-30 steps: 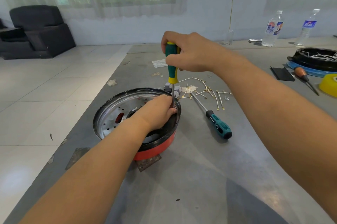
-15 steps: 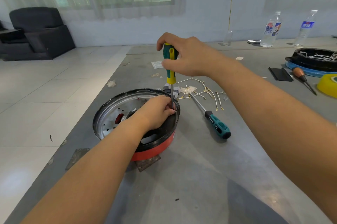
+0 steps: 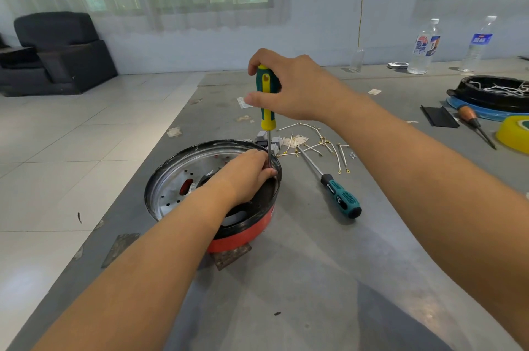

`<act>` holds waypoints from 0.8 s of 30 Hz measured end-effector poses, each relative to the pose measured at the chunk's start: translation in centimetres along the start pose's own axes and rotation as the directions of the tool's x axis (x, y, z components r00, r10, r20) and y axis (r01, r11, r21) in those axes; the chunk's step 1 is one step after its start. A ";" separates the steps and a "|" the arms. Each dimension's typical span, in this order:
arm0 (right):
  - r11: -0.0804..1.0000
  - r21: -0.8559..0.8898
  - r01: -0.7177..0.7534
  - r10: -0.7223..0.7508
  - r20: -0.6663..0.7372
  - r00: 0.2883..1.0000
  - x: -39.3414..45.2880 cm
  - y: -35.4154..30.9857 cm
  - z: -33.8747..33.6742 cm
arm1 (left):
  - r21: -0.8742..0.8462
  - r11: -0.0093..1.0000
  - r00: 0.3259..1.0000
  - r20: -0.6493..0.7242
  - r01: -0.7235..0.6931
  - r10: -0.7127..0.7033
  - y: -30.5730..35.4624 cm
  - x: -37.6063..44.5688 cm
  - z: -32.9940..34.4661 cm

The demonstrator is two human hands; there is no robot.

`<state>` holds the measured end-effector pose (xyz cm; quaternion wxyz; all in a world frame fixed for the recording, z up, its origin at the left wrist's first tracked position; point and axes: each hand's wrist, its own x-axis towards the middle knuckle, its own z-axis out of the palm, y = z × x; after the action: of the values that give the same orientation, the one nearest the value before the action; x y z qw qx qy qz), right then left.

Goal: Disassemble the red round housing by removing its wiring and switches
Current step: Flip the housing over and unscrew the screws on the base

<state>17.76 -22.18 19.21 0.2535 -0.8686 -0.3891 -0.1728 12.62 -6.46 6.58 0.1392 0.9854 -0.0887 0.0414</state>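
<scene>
The red round housing (image 3: pixel 243 239) stands on the grey table, its black rim and perforated metal inside facing up. My left hand (image 3: pixel 243 176) reaches into it at the right inner rim, fingers curled round the shaft of a green-and-yellow screwdriver (image 3: pixel 267 104) near its tip. That screwdriver stands upright, and my right hand (image 3: pixel 292 87) grips its handle from above. What the tip touches is hidden by my left hand. Removed wires with yellow terminals (image 3: pixel 320 144) and grey switch parts (image 3: pixel 270 140) lie just beyond the housing.
A second screwdriver with a teal-black handle (image 3: pixel 340 199) lies right of the housing. Far right: a black housing full of white wires on a blue base (image 3: pixel 498 93), an orange-handled tool (image 3: pixel 472 121), a yellow tape roll (image 3: pixel 515 133), a black card. Two water bottles (image 3: pixel 423 47) stand behind. Table edge runs left.
My right hand has turned on the screwdriver handle, fingers shifting round it. My left hand and the housing stay in place.
</scene>
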 end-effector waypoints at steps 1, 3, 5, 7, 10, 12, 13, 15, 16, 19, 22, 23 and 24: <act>1.000 -0.024 -0.001 0.001 -0.003 1.000 0.0 0.0 0.1 | 0.001 1.000 1.000 -0.003 -0.002 0.002 0.0 0.0 0.0; 0.998 -0.055 0.002 -0.003 -0.022 1.000 0.1 0.1 0.1 | -0.007 1.000 1.000 -0.017 -0.007 0.007 0.1 0.1 0.0; 0.998 -0.057 -0.011 0.007 -0.059 0.998 0.1 0.1 0.1 | -0.044 0.999 0.999 -0.038 0.005 -0.007 0.1 0.0 0.0; 0.998 -0.045 -0.044 0.039 -0.100 0.994 0.0 0.2 0.1 | -0.102 0.994 0.997 -0.055 0.040 -0.045 0.2 0.0 -0.1; 0.993 0.028 -0.113 0.116 -0.151 0.982 -0.3 0.6 0.2 | -0.156 0.983 0.991 -0.073 0.100 -0.112 0.2 -0.1 -0.2; 0.981 0.093 -0.170 0.184 -0.175 0.967 -0.5 1.1 0.2 | -0.226 0.965 0.985 -0.085 0.131 -0.153 0.0 -0.2 -0.2; 0.972 0.119 -0.201 0.220 -0.182 0.958 -0.6 1.3 0.1 | -0.264 0.954 0.981 -0.089 0.143 -0.172 -0.1 -0.3 -0.2; 0.952 0.174 -0.251 0.284 -0.205 0.937 -0.8 1.8 -0.1 | -0.297 0.941 0.976 -0.090 0.162 -0.196 -0.2 -0.4 -0.3; 0.943 0.198 -0.267 0.309 -0.226 0.924 -0.9 2.0 -0.3 | -0.297 0.939 0.975 -0.088 0.170 -0.205 -0.3 -0.4 -0.4; 0.925 0.228 -0.304 0.365 -0.310 0.878 -0.9 2.8 -1.2 | -0.356 0.916 0.969 -0.093 0.183 -0.230 -0.3 -0.4 -0.4; 0.905 0.299 -0.304 0.403 -0.369 0.837 -0.9 3.4 -2.4 | -0.505 0.843 0.960 -0.091 0.184 -0.264 -0.4 -0.4 -0.8; 0.900 0.326 -0.291 0.408 -0.388 0.827 -0.9 3.5 -2.7 | -0.536 0.823 0.955 -0.095 0.188 -0.280 -0.4 -0.4 -1.0; 0.891 0.369 -0.265 0.410 -0.399 0.820 -0.9 3.5 -3.0 | -0.578 0.794 0.950 -0.096 0.190 -0.297 -0.4 -0.5 -1.1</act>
<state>19.54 -26.48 20.12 0.4939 -0.8084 -0.1761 -0.2675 12.16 -5.70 7.52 0.4344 0.8956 0.0442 0.0847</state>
